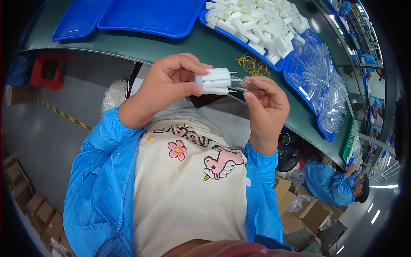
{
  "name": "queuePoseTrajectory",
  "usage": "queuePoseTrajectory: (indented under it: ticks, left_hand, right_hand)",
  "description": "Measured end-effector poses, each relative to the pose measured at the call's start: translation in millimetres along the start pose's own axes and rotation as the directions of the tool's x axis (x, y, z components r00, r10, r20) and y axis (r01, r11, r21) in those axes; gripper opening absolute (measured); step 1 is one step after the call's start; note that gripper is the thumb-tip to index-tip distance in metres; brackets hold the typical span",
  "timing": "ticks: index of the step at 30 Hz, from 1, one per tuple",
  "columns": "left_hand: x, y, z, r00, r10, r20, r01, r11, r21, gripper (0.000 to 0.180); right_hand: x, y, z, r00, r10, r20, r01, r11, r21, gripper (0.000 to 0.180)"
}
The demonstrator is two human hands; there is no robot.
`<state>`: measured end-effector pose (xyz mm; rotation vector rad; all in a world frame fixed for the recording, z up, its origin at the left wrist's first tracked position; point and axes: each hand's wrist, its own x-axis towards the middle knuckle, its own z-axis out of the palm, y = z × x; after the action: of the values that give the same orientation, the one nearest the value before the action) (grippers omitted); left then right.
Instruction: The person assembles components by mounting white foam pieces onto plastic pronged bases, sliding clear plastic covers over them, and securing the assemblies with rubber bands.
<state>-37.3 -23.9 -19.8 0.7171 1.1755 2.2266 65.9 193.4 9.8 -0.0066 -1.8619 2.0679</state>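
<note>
My left hand [165,83] pinches a bundle of white plastic cylinders [216,81] from its left end, in front of my chest near the table edge. Thin clear rods stick out of the bundle's right end. There my right hand [269,105] is closed, thumb against fingers, on a clear plastic tube [245,84]; its exact shape is hard to make out. Beyond both hands, yellow rubber bands [253,65] lie on the green table. White plastic pieces [261,25] are heaped in a blue tray at the back, and clear tubes [317,73] fill another at the right.
Two more blue trays [145,21] sit at the back left of the table [128,45]. A red stool [50,70] stands on the floor at left. Cardboard boxes [43,212] are stacked lower left. A person in blue [327,182] works at the right.
</note>
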Motion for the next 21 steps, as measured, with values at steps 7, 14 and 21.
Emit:
queuePoseTrajectory:
  ticks: [7,14,21]
  left_hand:
    - [-1,16,3,0.995,-0.093,0.018,0.085,0.960,0.268,0.037]
    - [4,42,2,0.977,-0.183,0.109,0.092,0.824,0.560,0.036]
    - [-1,28,-4,0.989,-0.110,0.094,0.057,0.893,0.446,0.035]
  right_hand:
    - [-6,12,12,0.986,-0.143,-0.082,0.136,0.987,-0.082,0.030]
    - [-7,24,1,0.995,-0.098,-0.010,0.098,0.995,-0.015,0.031]
    - [-1,21,-2,0.994,-0.040,0.101,0.035,0.998,0.052,0.030]
